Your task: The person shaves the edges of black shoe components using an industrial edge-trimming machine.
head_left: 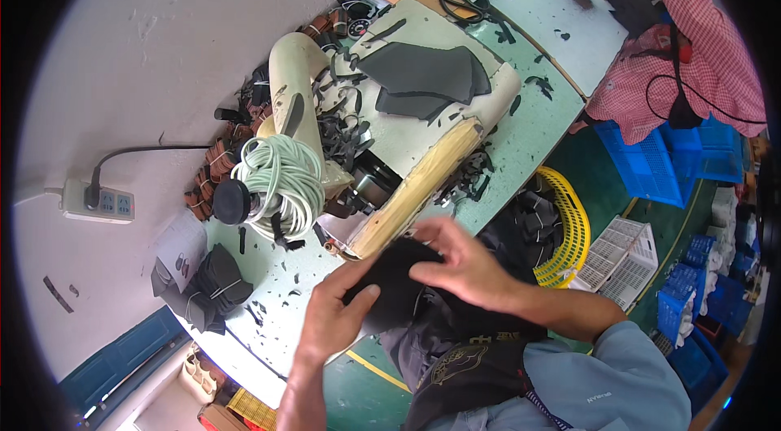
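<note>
In front of me, my left hand [333,313] pinches a black piece [397,272] under its thumb; my right hand [468,267] angles in, fingers curled at its edge, their grip unclear. It sits just beside the wooden bar [419,187], grey sheets [423,71] beyond.

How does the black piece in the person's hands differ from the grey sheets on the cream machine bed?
The black piece is held in the left hand, with the right hand at its edge, while the grey sheets lie on the cream machine bed. The black piece looks deeper black; the grey sheets look lighter. The black piece is partly covered by the hands, whereas the grey sheets overlap each other uncovered. Both are dark.
</note>
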`<state>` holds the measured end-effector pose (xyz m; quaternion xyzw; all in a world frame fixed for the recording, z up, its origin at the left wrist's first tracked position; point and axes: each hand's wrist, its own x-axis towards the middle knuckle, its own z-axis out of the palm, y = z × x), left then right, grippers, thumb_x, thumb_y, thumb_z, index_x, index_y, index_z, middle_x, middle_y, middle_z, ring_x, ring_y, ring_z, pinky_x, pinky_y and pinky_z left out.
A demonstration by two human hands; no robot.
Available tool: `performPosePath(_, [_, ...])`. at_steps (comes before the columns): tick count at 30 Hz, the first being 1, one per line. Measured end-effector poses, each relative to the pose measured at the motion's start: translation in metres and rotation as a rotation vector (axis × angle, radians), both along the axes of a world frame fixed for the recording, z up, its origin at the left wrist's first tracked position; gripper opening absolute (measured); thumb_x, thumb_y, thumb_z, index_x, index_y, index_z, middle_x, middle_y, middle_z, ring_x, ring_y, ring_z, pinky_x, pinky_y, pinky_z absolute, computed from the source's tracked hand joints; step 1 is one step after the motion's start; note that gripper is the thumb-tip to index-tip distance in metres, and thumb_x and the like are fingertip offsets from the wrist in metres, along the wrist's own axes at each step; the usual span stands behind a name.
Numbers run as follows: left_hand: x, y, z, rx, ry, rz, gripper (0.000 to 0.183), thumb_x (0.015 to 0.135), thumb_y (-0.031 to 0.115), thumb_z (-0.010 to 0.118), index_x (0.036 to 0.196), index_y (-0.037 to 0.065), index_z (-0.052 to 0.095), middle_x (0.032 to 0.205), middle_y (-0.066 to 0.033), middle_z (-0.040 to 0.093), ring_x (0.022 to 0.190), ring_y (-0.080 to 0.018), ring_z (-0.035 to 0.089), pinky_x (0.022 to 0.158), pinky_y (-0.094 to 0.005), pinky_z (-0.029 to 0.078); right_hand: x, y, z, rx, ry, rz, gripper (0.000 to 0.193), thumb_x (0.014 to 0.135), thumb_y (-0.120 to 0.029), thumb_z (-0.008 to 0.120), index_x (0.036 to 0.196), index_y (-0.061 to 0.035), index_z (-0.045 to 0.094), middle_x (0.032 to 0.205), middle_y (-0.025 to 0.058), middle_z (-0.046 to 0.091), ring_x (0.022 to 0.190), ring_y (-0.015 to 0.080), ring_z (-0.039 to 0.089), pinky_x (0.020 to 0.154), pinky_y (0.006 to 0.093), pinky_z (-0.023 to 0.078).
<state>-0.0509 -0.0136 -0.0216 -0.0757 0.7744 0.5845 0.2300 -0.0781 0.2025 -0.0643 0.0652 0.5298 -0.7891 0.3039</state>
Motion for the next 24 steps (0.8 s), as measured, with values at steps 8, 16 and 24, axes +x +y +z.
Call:
performPosePath(8, [-0.029, -0.013, 0.008, 0.308, -0.208, 0.278, 0.037, 0.083, 0.01, 0.073, 0.114, -0.003, 0.061, 0.085, -0.0037, 0.069, 0.078, -0.0075, 0.062, 0.073, -0.0233, 0.049, -0.039, 0.014, 0.028, 0.123, -0.139, 0.274, 0.028, 0.09, -0.013, 0.065, 0.114, 0.0008, 0.057, 0.092, 0.0086, 0.066, 0.076, 0.009, 0.062, 0.066, 0.0238, 0.052])
performPosePath(16, [-0.058, -0.01, -0.006, -0.23, -0.341, 0.265, 0.022, 0.082, 0.017, 0.073, 0.093, -0.002, 0.069, 0.07, -0.0033, 0.066, 0.058, -0.007, 0.059, 0.052, -0.0239, 0.047, -0.04, 0.01, 0.005, 0.08, -0.257, 0.145, 0.025, 0.095, -0.014, 0.059, 0.115, -0.0003, 0.052, 0.083, 0.0048, 0.064, 0.06, 0.0075, 0.059, 0.041, 0.0218, 0.046])
performPosePath(24, [-0.052, -0.013, -0.018, 0.028, -0.298, 0.291, 0.031, 0.084, 0.014, 0.071, 0.109, -0.004, 0.063, 0.087, -0.0092, 0.069, 0.062, -0.0099, 0.061, 0.044, -0.0234, 0.048, -0.036, 0.028, 0.01, 0.12, -0.183, -0.121, 0.027, 0.096, -0.012, 0.055, 0.12, -0.0024, 0.046, 0.093, 0.0085, 0.063, 0.064, 0.0104, 0.062, 0.041, 0.0241, 0.05])
